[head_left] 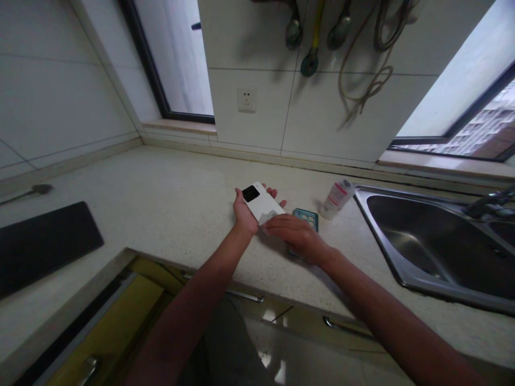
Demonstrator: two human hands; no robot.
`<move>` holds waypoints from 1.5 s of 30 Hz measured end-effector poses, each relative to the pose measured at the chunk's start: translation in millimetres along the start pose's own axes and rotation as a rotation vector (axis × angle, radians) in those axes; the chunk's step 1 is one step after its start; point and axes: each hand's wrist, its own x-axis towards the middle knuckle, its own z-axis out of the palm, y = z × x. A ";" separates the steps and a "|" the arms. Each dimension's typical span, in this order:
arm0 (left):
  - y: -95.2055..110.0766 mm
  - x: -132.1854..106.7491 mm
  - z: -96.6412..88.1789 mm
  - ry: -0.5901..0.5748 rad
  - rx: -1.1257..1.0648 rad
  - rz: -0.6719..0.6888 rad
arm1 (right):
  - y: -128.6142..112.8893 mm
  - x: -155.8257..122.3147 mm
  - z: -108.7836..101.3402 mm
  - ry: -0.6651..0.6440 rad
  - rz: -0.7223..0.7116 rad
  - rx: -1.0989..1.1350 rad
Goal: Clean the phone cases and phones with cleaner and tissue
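Note:
My left hand (244, 216) is closed around a white phone (266, 203) whose back, with a black camera block, faces up. My right hand (296, 234) pinches a small whitish, thin sheet (267, 216), perhaps a wipe, against the phone's lower end. The fingers partly hide the sheet, so its material is hard to make out. Under and behind the right hand a teal phone case (306, 215) with round camera holes lies on the counter, partly covered. Just beyond it stands a translucent bottle (337, 199) with pink markings, leaning slightly.
A steel sink (396, 276) with a faucet (488, 202) is set into the counter (173, 203) at right. A black flat panel (48, 241) lies at left, near a brush-like tool (40, 189). Hoses and pipe ends hang on the wall above a socket (247, 100).

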 end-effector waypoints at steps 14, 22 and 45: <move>5.8 8.8 -8.0 0.019 -0.063 0.026 | 29.5 -8.7 -27.2 0.047 0.136 -0.345; 5.9 8.3 -8.4 0.038 -0.005 -0.074 | 38.7 -17.4 -32.5 -0.021 0.419 -0.064; -11.0 -5.9 0.3 -0.127 0.259 -0.621 | 36.1 -10.1 -10.3 0.432 0.593 -0.281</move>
